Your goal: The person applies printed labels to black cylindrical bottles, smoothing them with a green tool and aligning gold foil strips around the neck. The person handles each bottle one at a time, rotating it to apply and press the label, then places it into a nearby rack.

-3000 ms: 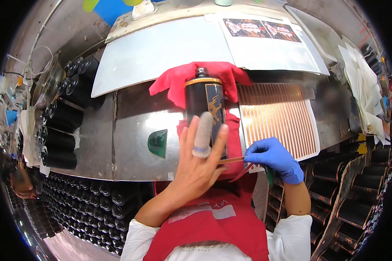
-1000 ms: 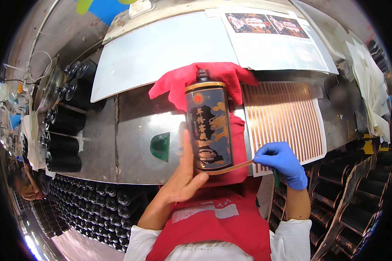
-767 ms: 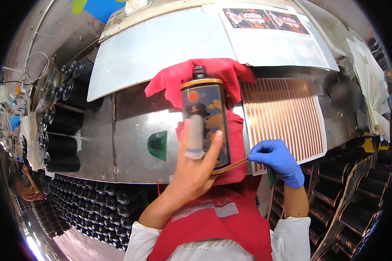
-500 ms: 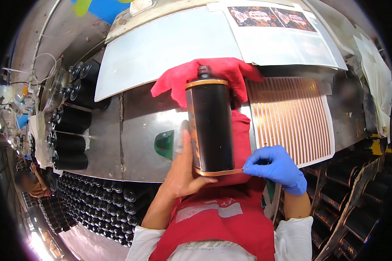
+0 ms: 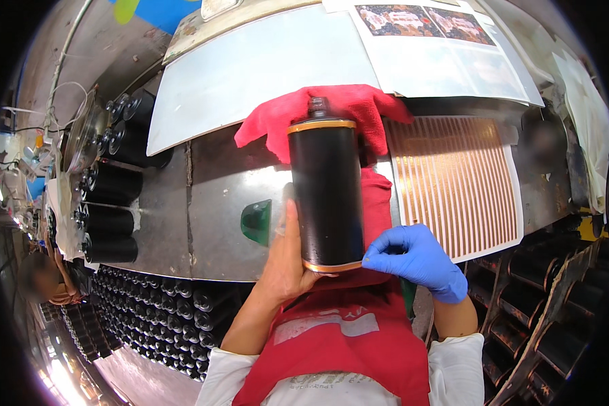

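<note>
A black bottle (image 5: 327, 196) lies in front of me with its neck pointing away, resting on red cloth. A gold band circles its shoulder, and a gold strip (image 5: 338, 268) runs round the rim of its base. My left hand (image 5: 287, 260), bare, holds the bottle by its lower left side, fingers stretched along it and the thumb under the base. At the base's right corner, my right hand (image 5: 413, 260), in a blue glove, pinches the end of the gold strip between thumb and forefinger. The strip's very tip is hidden by those fingers.
Right of the bottle lies a sheet of gold strips (image 5: 457, 183). A green curved piece (image 5: 256, 221) sits on the metal table (image 5: 216, 183). Several black bottles (image 5: 111, 186) stand left, more below; racks of bottles (image 5: 534, 264) are at right. Another person (image 5: 64, 291) is far left.
The bottle has turned, so the decorated patch on its left side no longer shows. My right hand has moved left to the base, and the strip's loose stretch has shortened.
</note>
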Motion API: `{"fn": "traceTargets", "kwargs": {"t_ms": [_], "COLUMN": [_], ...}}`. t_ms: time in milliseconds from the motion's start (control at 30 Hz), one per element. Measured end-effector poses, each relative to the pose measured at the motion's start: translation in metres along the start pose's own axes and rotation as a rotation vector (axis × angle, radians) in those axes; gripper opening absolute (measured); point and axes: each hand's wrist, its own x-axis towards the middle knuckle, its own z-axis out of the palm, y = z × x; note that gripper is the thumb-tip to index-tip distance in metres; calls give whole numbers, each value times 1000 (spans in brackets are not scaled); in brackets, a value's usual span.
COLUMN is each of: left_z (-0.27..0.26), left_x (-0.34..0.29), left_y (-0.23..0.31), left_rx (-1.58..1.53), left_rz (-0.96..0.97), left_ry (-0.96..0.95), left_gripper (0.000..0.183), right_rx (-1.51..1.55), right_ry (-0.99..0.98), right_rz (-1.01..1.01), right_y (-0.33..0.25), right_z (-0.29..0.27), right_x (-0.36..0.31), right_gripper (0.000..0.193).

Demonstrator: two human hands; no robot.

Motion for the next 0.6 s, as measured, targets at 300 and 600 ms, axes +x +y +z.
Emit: {"fn": "traceTargets", "kwargs": {"t_ms": [300,600], "left_z": [-8,-3], "left_x": [10,0], "left_y": [21,-4], "left_rx": [165,-88], "left_rz": [2,-12], "left_ry": [-34,-68], "left_gripper": [128,122], "right_rx": [-38,-149], "right_ry": [-2,85], "right_rz": [-44,-62], "right_y": [-9,-2], "right_z": [8,12], "right_x": [-7,0], "right_gripper": [14,17]}}
